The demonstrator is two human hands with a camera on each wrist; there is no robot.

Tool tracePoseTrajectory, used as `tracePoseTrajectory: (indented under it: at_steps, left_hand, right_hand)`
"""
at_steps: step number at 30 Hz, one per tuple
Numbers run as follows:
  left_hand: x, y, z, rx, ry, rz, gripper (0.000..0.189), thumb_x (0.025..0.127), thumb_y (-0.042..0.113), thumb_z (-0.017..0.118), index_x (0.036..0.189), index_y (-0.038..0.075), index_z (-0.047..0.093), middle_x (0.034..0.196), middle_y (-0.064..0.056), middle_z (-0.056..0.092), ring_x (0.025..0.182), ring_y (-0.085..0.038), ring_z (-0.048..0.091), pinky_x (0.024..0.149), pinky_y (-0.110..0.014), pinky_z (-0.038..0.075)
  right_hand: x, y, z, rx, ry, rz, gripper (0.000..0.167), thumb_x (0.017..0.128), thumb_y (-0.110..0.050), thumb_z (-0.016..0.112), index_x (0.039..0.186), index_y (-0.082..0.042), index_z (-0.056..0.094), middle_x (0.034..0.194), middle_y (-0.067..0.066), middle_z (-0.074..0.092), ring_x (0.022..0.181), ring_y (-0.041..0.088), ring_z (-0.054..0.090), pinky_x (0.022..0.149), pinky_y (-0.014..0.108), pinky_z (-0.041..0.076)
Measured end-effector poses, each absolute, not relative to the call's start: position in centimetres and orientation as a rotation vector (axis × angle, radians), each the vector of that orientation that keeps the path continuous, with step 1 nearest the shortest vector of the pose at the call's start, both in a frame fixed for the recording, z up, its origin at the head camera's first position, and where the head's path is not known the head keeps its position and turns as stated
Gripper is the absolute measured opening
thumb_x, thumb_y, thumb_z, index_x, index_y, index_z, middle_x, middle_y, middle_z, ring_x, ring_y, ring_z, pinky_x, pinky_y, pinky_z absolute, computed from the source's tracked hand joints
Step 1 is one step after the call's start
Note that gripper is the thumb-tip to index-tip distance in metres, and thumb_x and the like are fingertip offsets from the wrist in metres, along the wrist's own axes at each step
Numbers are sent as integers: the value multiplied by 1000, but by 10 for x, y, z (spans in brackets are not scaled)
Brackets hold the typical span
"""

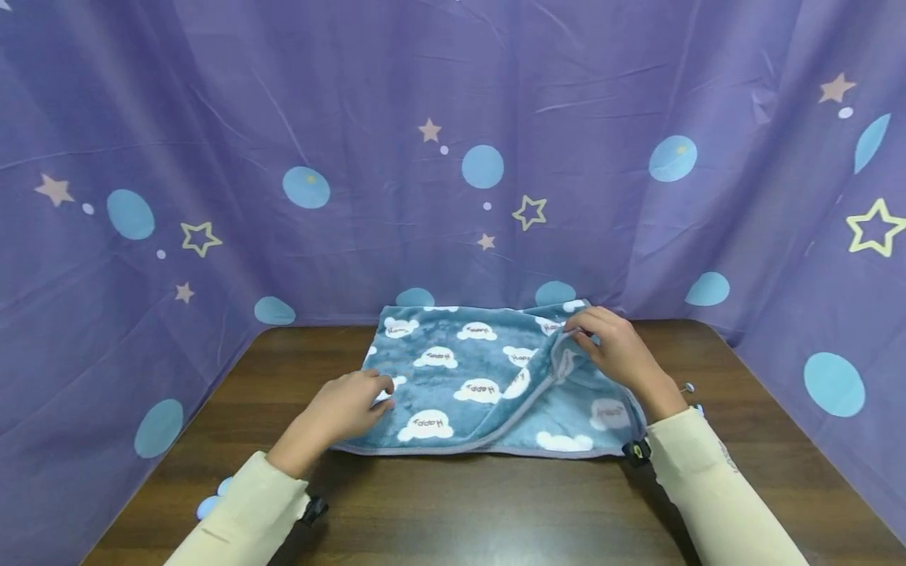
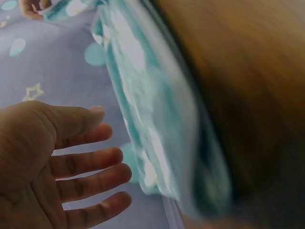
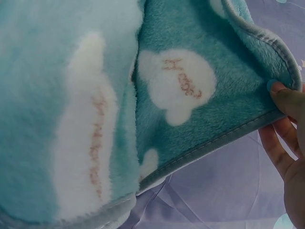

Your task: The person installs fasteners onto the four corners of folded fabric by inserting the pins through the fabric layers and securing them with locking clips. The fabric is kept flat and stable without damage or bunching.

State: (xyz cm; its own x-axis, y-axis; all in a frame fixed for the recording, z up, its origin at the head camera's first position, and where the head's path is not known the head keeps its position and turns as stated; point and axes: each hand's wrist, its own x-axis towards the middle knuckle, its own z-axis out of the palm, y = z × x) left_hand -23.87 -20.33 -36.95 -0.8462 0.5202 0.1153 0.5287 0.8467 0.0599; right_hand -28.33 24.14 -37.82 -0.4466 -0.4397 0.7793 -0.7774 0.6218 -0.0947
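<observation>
The right hand pinches a corner of a teal plush blanket printed with white bear-head shapes and bound with stitched grey trim; the thumb lies on one face and fingers on the other. The left hand holds nothing, its fingers a little apart and loosely bent at the blanket's left side. Whether they brush the pile is hard to say, as the left wrist view is blurred there (though a gap shows from that angle).

The blanket lies on a brown wooden table, near the far edge and roughly midway between the two far corners. Toward the far right corner its upper layer is raised, baring a matching layer underneath.

The cloth looks light, soft and limp, likely to sag and crease but hardly fragile; its fuzzy faces may drag on each other. The trim seems the surest hold, best pinched at a corner. For the left hand, the blanket's near left corner looks a sensible grip.
</observation>
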Motion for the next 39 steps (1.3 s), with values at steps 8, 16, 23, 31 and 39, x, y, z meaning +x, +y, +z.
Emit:
tracePoseTrajectory:
  at_steps: [8,16,23,31,39]
  left_hand:
    - [-222,-261,-376,-760,-2946,-72,11,93,20,77,95,13,68,88,2,62,70,-14,58,56,-36,48]
    - [-203,-307,-376,-743,-3059,-133,13,93,21,77,97,15,66,91,4,61,68,-9,55,54,-31,46]
    - [-192,-345,-375,-857,-3045,-187,29,90,35,79,111,17,69,102,6,64,91,-19,68,68,-35,56]
    - [-189,-379,-379,-907,-3033,-169,40,80,46,86,107,22,69,90,15,53,78,-2,52,62,-27,45]
    - [-194,-399,-389,-943,-3048,-278,30,81,38,87,98,23,67,79,16,50,69,3,47,57,-24,39]
  right_hand:
    - [-283,240,-376,961,-2097,564,32,77,15,81,97,-9,73,95,2,70,87,19,65,70,38,54]
    - [-283,239,-377,961,-2093,562,33,76,15,82,97,-9,73,95,2,71,88,20,66,72,39,54]
    - [-284,239,-376,957,-2103,568,32,77,15,81,97,-8,73,94,3,71,87,21,65,71,40,54]
    - [-285,240,-375,955,-2115,573,33,77,15,82,98,-9,73,96,2,71,89,19,65,73,38,54]
    - [-285,239,-377,948,-2114,581,32,78,15,81,98,-9,73,95,1,71,89,19,66,72,38,54]
